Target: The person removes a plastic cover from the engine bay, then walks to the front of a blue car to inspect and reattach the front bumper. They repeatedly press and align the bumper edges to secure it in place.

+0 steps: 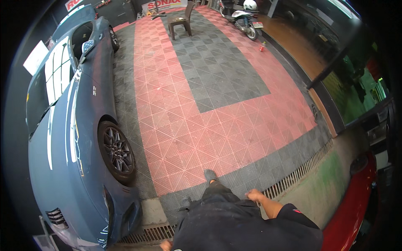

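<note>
My right hand hangs beside my right hip, its fingers curled in and no object showing in it. Low at the bottom edge, my left hand is only partly in view next to my dark shirt, and its fingers cannot be made out. Neither hand touches anything that I can see. To my left stands a glossy blue-grey car, its dark-spoked front wheel facing me. One dark shoe is forward on the red floor tiles.
Metal drain grates cross the floor at the tiles' near edge. A red car is at the lower right. Farther off are a brown plastic chair, a parked scooter with a white helmet, and a small red bottle.
</note>
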### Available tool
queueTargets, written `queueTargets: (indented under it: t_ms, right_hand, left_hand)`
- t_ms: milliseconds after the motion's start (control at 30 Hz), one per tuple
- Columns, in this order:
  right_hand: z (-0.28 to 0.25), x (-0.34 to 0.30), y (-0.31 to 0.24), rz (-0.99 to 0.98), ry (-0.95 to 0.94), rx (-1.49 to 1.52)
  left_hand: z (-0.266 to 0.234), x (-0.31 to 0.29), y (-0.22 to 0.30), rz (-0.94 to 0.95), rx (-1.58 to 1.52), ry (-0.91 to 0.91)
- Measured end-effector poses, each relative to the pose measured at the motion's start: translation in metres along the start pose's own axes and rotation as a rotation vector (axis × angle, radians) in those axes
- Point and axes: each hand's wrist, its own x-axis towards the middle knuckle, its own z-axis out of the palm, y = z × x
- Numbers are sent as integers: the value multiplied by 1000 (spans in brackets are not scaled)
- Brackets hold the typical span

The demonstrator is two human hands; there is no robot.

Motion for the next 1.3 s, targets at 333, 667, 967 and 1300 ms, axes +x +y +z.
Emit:
queueTargets:
  t_ms: [333,667,967,1300]
  right_hand:
    - [-153,102,-235,-413,32,-356]
    - [-152,131,-322,-839,-113,-671]
    - [-295,203,-179,-919,-207,-898]
    - [-515,259,-46,-696,-65,-833]
  left_hand:
    - [3,33,232,-927,-1135,-22]
    - [13,19,388,-1182,-1424,252]
    - [100,28,578,-1214,-1305,52]
    - [99,68,727,-1047,-1172,-38]
